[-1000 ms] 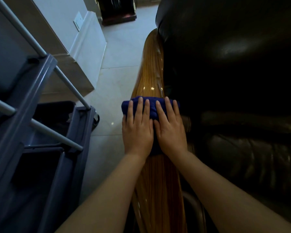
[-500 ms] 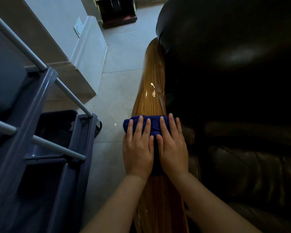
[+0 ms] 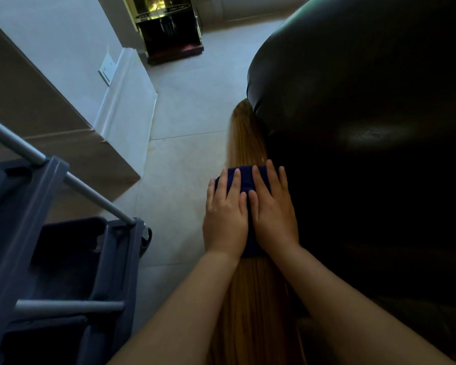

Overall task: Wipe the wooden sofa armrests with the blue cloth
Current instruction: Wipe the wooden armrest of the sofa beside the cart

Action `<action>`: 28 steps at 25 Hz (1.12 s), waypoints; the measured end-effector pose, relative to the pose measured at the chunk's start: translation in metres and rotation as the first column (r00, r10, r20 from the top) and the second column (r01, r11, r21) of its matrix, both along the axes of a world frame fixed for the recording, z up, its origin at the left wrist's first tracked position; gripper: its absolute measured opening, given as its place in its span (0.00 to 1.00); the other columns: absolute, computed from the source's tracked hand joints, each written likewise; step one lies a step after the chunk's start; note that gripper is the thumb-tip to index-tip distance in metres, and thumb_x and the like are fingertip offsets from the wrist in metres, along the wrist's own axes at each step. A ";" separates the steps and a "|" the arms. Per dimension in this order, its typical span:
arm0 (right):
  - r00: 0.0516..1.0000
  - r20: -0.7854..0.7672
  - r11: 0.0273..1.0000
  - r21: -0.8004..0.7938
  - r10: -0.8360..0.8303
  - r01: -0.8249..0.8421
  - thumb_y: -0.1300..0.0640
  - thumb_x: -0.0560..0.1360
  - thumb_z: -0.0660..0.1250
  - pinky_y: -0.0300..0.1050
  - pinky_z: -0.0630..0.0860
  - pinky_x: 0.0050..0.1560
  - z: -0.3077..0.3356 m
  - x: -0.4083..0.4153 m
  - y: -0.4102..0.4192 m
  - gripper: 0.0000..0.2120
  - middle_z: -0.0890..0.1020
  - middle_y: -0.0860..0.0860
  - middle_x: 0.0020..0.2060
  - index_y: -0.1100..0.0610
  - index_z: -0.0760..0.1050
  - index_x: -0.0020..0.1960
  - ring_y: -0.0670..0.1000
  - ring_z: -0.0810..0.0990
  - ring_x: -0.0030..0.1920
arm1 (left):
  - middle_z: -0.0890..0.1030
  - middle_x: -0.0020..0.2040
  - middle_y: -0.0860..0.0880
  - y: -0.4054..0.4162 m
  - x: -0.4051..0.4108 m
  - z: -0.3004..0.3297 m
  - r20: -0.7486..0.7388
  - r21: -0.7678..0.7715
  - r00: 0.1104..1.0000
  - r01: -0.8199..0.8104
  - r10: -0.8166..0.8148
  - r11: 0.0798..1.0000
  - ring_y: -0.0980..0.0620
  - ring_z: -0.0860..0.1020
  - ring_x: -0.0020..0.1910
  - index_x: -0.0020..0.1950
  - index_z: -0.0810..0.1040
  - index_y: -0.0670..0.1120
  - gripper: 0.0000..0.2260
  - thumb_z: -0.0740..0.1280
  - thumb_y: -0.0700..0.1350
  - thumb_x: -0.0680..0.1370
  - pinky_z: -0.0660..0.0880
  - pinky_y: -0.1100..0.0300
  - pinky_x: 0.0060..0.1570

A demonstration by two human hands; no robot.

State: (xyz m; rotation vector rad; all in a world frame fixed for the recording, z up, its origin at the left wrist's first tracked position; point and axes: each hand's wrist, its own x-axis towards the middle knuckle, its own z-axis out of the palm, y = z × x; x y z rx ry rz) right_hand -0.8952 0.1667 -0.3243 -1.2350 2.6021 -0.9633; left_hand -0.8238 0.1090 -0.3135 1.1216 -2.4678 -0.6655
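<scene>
I am pressing both hands flat, side by side, on the blue cloth point(image 3: 245, 180), which is lying across the wooden armrest point(image 3: 244, 143) partway along its length. My left hand point(image 3: 225, 212) is covering the cloth's left part with straight fingers, its outer fingers reaching past the cloth's left edge; my right hand point(image 3: 273, 206) is covering the right part, fingers likewise straight and slightly spread. Neither hand is curling round the fabric. The cloth is showing beyond the fingertips, between the two hands, and below the wrists. The dark leather sofa point(image 3: 366, 127) is adjoining the armrest on my right; a grey cart point(image 3: 63, 259) is standing on the tiled floor point(image 3: 184, 122) to my left.
</scene>
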 end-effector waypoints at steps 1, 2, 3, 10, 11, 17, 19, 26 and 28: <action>1.000 -0.025 1.000 0.008 -0.013 0.013 0.51 0.80 0.49 0.45 0.46 0.71 0.001 -0.009 -0.011 0.23 0.51 0.54 0.76 0.53 0.53 0.74 0.55 0.43 0.75 | 0.56 0.76 0.49 -0.011 -0.011 0.000 -0.007 0.010 1.000 0.002 -0.002 1.000 0.48 0.51 0.75 0.73 0.57 0.52 0.20 0.51 0.48 0.81 0.54 0.57 0.70; 0.998 -0.053 0.999 0.016 -0.029 0.029 0.51 0.80 0.50 0.47 0.49 0.72 0.001 -0.017 -0.021 0.23 0.52 0.55 0.76 0.54 0.55 0.73 0.56 0.45 0.75 | 0.57 0.76 0.49 -0.020 -0.020 0.000 -0.012 0.019 1.000 0.004 -0.004 1.000 0.47 0.51 0.74 0.73 0.57 0.52 0.20 0.51 0.48 0.81 0.54 0.56 0.70; 0.995 -0.083 0.999 0.023 -0.046 0.048 0.51 0.80 0.51 0.48 0.51 0.72 0.002 -0.024 -0.030 0.22 0.54 0.56 0.75 0.55 0.56 0.73 0.57 0.47 0.75 | 0.57 0.76 0.48 -0.029 -0.028 -0.001 -0.019 0.032 1.000 0.000 0.000 0.999 0.47 0.52 0.74 0.73 0.58 0.52 0.20 0.51 0.48 0.81 0.55 0.55 0.70; 0.988 -0.150 0.999 0.008 -0.037 0.039 0.52 0.80 0.50 0.47 0.50 0.72 0.004 -0.028 -0.037 0.21 0.62 0.57 0.73 0.57 0.62 0.71 0.57 0.52 0.74 | 0.58 0.75 0.46 -0.035 -0.032 0.000 -0.054 0.023 0.998 -0.012 0.013 1.000 0.46 0.55 0.73 0.72 0.61 0.50 0.19 0.51 0.47 0.81 0.56 0.53 0.70; 0.990 -0.139 1.000 -0.011 -0.026 0.025 0.52 0.80 0.50 0.47 0.50 0.72 0.003 -0.023 -0.030 0.21 0.62 0.57 0.73 0.57 0.62 0.71 0.57 0.52 0.74 | 0.58 0.75 0.46 -0.029 -0.026 0.000 -0.046 0.005 0.999 -0.005 0.005 1.000 0.46 0.55 0.74 0.72 0.61 0.50 0.19 0.51 0.47 0.81 0.55 0.54 0.70; 0.993 -0.111 0.999 -0.016 0.045 -0.047 0.52 0.80 0.50 0.42 0.42 0.71 -0.006 0.032 0.038 0.21 0.60 0.55 0.74 0.56 0.60 0.72 0.55 0.50 0.75 | 0.58 0.75 0.47 0.035 0.034 -0.001 0.046 -0.100 0.999 0.005 0.000 0.995 0.46 0.52 0.74 0.72 0.61 0.50 0.19 0.51 0.48 0.80 0.57 0.53 0.70; 0.993 -0.102 0.998 -0.019 0.063 -0.066 0.52 0.80 0.50 0.42 0.43 0.70 -0.006 0.054 0.069 0.21 0.60 0.55 0.74 0.55 0.59 0.72 0.54 0.50 0.75 | 0.58 0.75 0.48 0.062 0.058 -0.002 0.087 -0.141 0.996 0.009 0.003 0.990 0.46 0.51 0.74 0.72 0.61 0.50 0.19 0.51 0.48 0.80 0.57 0.52 0.70; 0.978 -0.031 0.973 0.118 0.204 -0.199 0.50 0.80 0.49 0.46 0.41 0.72 -0.006 0.106 0.159 0.24 0.44 0.48 0.74 0.51 0.45 0.74 0.49 0.37 0.74 | 0.43 0.76 0.48 0.142 0.131 -0.009 0.297 -0.147 0.952 0.125 -0.076 0.981 0.47 0.37 0.74 0.73 0.42 0.50 0.25 0.50 0.48 0.80 0.47 0.51 0.73; 0.972 0.022 0.954 0.185 0.236 -0.236 0.50 0.80 0.47 0.49 0.39 0.73 -0.001 0.114 0.178 0.25 0.39 0.46 0.73 0.48 0.38 0.72 0.48 0.34 0.73 | 0.35 0.74 0.49 0.158 0.144 -0.005 0.400 -0.109 0.910 0.169 -0.112 0.980 0.47 0.32 0.72 0.71 0.33 0.51 0.26 0.47 0.49 0.80 0.42 0.52 0.73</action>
